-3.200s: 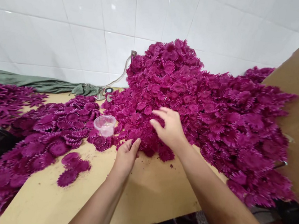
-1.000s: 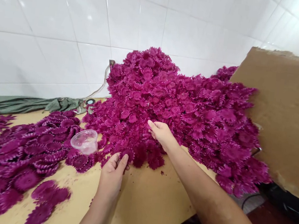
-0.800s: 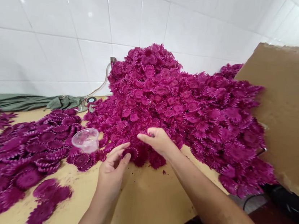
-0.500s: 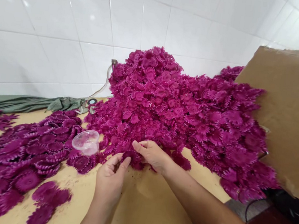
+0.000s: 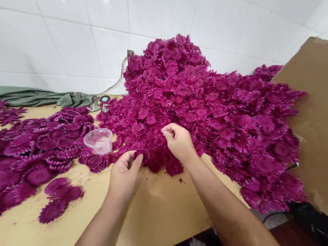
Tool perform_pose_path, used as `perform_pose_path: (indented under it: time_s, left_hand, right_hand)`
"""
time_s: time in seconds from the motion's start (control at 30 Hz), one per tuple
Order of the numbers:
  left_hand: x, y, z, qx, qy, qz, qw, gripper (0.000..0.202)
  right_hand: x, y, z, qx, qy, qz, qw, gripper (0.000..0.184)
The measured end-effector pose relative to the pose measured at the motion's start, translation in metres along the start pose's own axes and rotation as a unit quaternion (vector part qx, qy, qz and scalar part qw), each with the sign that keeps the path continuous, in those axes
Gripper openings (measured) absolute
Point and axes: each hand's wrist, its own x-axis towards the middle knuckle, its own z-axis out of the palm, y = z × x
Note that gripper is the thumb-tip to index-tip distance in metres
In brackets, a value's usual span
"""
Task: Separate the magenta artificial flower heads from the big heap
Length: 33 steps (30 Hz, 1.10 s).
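Observation:
Between the thumb and fingers of my left hand (image 5: 124, 170) is a dark magenta flower disc (image 5: 141, 155) with a fringed edge, partly covered by the thumb. My right hand (image 5: 179, 141) is raised above the front of a big heap of magenta flowers (image 5: 185, 93), its fingertips pinched together; whatever may be between them is too small to make out. Left of my left hand stands a small clear plastic cup (image 5: 98, 141), tilted among the flowers, with little bits inside.
Flattened, stacked magenta flowers (image 5: 30, 162) spread over the left of the tan tabletop (image 5: 153, 213). A small loose cluster (image 5: 59, 198) lies nearer me. A cardboard sheet (image 5: 326, 119) leans at the right; green cloth (image 5: 35, 97) lies along the tiled wall (image 5: 101, 3).
My right hand has moved up and away from the flower disc, over the heap. My left hand still holds the disc. The view has tipped slightly downward.

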Motion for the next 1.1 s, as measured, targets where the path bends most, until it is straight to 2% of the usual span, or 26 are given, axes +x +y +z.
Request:
perform_pose_path:
  time_s: [0.17,0.23,0.37,0.5,0.63,0.67,0.73,0.83,0.9,0.97,1.1]
  left_hand:
    - [0.001,-0.003,-0.004,-0.008,-0.002,-0.008,1.0,0.027]
    - [0.001,-0.004,-0.006,-0.013,-0.01,-0.015,1.0,0.026]
    - [0.001,-0.004,-0.006,-0.028,-0.038,-0.03,0.998,0.032]
    - [0.001,-0.007,-0.006,-0.025,-0.039,-0.042,0.998,0.039]
    - [-0.001,-0.008,-0.007,0.001,-0.033,-0.04,0.999,0.047]
    - [-0.001,-0.008,-0.007,0.012,-0.037,-0.041,0.998,0.049]
    - [-0.003,-0.005,-0.007,0.037,-0.053,-0.03,0.997,0.049]
    - [-0.004,-0.001,-0.006,0.107,-0.086,0.02,0.99,0.04]
    - [-0.005,-0.001,-0.004,0.146,-0.099,0.055,0.983,0.033]
    - [-0.005,-0.001,-0.003,0.15,-0.105,0.067,0.981,0.028]
    - [-0.007,0.0,-0.001,0.109,-0.114,0.027,0.987,0.023]
  right_hand:
    - [-0.012,-0.015,0.002,0.042,0.017,0.004,0.999,0.005]
    - [-0.023,-0.025,0.003,0.079,-0.037,-0.005,0.996,0.013]
    - [-0.047,-0.04,0.009,0.088,-0.18,-0.018,0.98,0.03]
    - [-0.053,-0.044,0.017,0.186,-0.25,0.03,0.95,0.018]
    - [-0.048,-0.041,0.019,0.252,-0.275,0.062,0.926,0.011]
    - [-0.047,-0.039,0.019,0.247,-0.272,0.065,0.928,0.012]
    - [-0.048,-0.037,0.019,0.19,-0.237,0.053,0.951,0.009]
    - [-0.048,-0.032,0.02,0.034,-0.129,0.009,0.991,0.011]
    - [-0.043,-0.028,0.018,-0.023,-0.084,-0.005,0.996,0.015]
    - [-0.03,-0.021,0.014,-0.024,-0.044,-0.004,0.999,0.013]
    - [0.002,-0.006,-0.004,-0.033,0.062,0.043,0.997,0.017]
